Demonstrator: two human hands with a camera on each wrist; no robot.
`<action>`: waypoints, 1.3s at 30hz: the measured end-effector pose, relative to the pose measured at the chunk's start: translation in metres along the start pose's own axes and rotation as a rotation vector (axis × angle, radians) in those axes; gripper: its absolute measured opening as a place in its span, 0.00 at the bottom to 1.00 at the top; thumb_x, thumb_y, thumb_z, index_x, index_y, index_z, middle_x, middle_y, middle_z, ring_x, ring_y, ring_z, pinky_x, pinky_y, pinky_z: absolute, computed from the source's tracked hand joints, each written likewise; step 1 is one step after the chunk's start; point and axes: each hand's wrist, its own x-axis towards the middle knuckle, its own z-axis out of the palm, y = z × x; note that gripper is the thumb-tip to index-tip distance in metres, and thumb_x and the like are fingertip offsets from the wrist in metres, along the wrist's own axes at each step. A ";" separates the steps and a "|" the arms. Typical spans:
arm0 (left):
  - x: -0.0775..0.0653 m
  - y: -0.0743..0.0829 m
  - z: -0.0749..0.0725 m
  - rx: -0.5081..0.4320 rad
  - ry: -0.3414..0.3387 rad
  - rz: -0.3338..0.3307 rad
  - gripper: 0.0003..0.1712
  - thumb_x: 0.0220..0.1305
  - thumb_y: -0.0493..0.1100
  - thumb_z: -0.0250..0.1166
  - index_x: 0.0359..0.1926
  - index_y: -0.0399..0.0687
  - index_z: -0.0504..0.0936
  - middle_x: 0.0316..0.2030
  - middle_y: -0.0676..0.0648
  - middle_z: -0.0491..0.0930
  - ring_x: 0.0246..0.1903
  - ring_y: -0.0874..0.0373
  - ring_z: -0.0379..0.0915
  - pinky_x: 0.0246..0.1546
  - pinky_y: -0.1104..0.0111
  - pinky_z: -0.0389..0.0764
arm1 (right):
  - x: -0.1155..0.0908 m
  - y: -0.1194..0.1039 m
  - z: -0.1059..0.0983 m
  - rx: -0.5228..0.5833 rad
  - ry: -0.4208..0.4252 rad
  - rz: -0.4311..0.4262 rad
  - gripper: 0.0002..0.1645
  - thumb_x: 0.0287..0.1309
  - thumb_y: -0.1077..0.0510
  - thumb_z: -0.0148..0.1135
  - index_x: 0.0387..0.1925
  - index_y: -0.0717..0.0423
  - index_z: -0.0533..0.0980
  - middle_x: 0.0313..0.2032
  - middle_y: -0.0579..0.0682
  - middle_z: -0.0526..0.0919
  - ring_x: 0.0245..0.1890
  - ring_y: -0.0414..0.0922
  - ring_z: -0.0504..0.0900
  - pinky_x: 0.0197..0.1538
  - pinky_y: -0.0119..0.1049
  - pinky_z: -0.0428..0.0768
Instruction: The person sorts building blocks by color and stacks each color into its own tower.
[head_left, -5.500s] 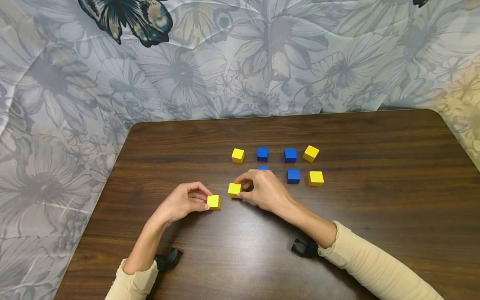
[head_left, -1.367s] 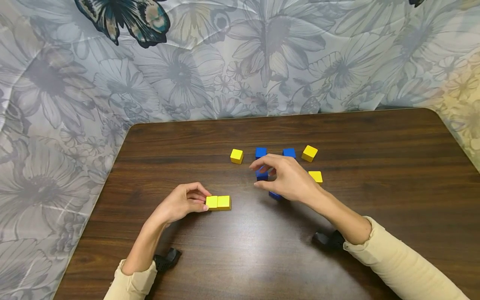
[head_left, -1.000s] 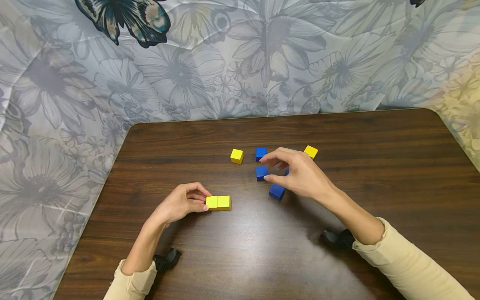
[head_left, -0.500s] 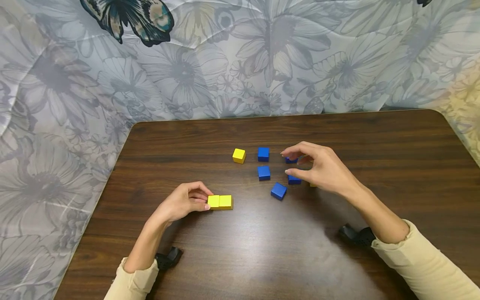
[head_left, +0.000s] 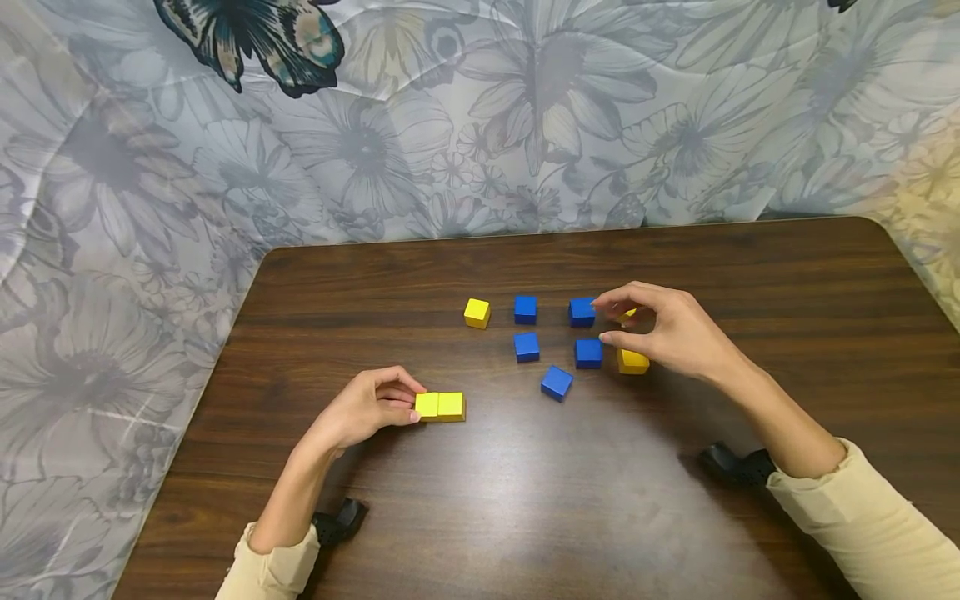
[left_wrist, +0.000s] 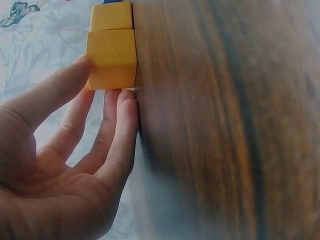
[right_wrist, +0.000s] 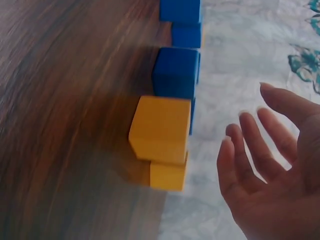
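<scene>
My left hand point(head_left: 369, 408) pinches a yellow cube point(head_left: 427, 406) between thumb and fingers. A second yellow cube point(head_left: 452, 407) sits flush against its right side; both rest on the table. In the left wrist view, the thumb touches the pinched cube point(left_wrist: 111, 60) and the fingers lie at its near and far sides. Over at the right, my right hand point(head_left: 671, 329) hovers with fingers spread, holding nothing. Below it are a yellow cube point(head_left: 633, 362) and, mostly hidden behind the fingers, another yellow cube point(head_left: 628, 315). The right wrist view shows the nearer yellow cube point(right_wrist: 161, 129) apart from the fingers.
Several blue cubes point(head_left: 557, 383) lie loosely in the middle of the brown wooden table point(head_left: 525, 500). One more yellow cube point(head_left: 477, 313) stands at the back left of them. A floral cloth point(head_left: 525, 125) hangs behind the table's far edge.
The right hand has let go of a yellow cube, which now adjoins the one in the left hand. It has since moved right, past the blue cubes. The left hand has stayed put.
</scene>
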 end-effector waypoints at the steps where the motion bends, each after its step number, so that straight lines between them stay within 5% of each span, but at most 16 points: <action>1: 0.000 0.000 0.000 0.001 0.004 -0.001 0.15 0.58 0.31 0.72 0.47 0.37 0.82 0.44 0.39 0.81 0.42 0.50 0.79 0.40 0.68 0.83 | -0.001 0.001 -0.001 -0.003 -0.001 0.008 0.22 0.51 0.63 0.76 0.49 0.51 0.82 0.46 0.46 0.85 0.41 0.46 0.83 0.44 0.27 0.80; 16: 0.002 0.001 0.002 0.001 0.013 -0.001 0.15 0.58 0.30 0.72 0.47 0.37 0.82 0.44 0.39 0.81 0.43 0.50 0.80 0.41 0.68 0.83 | -0.019 0.018 -0.017 0.031 -0.006 0.155 0.22 0.53 0.60 0.75 0.51 0.49 0.81 0.47 0.50 0.85 0.36 0.38 0.81 0.39 0.22 0.77; 39: 0.000 -0.001 0.002 0.010 0.022 -0.001 0.15 0.59 0.31 0.71 0.47 0.37 0.82 0.45 0.39 0.81 0.45 0.50 0.80 0.42 0.67 0.84 | -0.033 0.037 -0.011 -0.020 -0.156 0.100 0.21 0.53 0.62 0.75 0.50 0.53 0.81 0.43 0.47 0.85 0.38 0.42 0.83 0.40 0.23 0.80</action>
